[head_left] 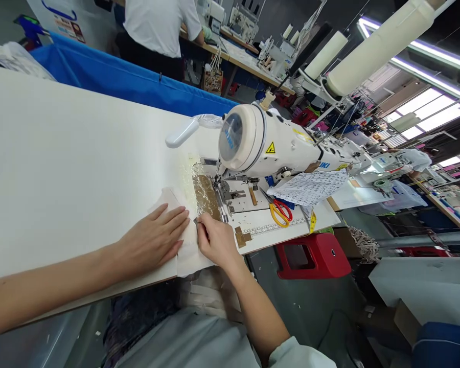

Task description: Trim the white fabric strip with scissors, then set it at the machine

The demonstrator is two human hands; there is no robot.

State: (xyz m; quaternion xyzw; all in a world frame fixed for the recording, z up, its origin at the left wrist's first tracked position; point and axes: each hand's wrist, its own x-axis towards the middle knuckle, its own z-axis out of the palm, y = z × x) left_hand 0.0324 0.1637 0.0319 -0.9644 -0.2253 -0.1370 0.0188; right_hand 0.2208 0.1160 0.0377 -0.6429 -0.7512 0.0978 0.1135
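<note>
A thin white piece of fabric [187, 250] lies on the white sewing table, partly hanging at its front edge. My left hand [155, 237] rests flat on it, fingers stretched out and close together. Just to the right, my right hand [219, 241] is closed, thumb and forefinger pinched at the fabric's right edge. A small dark tip shows at those fingers; what it belongs to is hidden. Beyond the hands stands a white sewing machine [249, 138], its needle area beside a brown taped plate [206, 197].
Scissors with red and yellow handles [280, 212] lie right of the machine, near a patterned paper sheet [310, 188]. A red stool [316, 255] stands below. A blue cloth bin [138, 87] runs behind the table [69, 153]. Another person [163, 25] sits further back.
</note>
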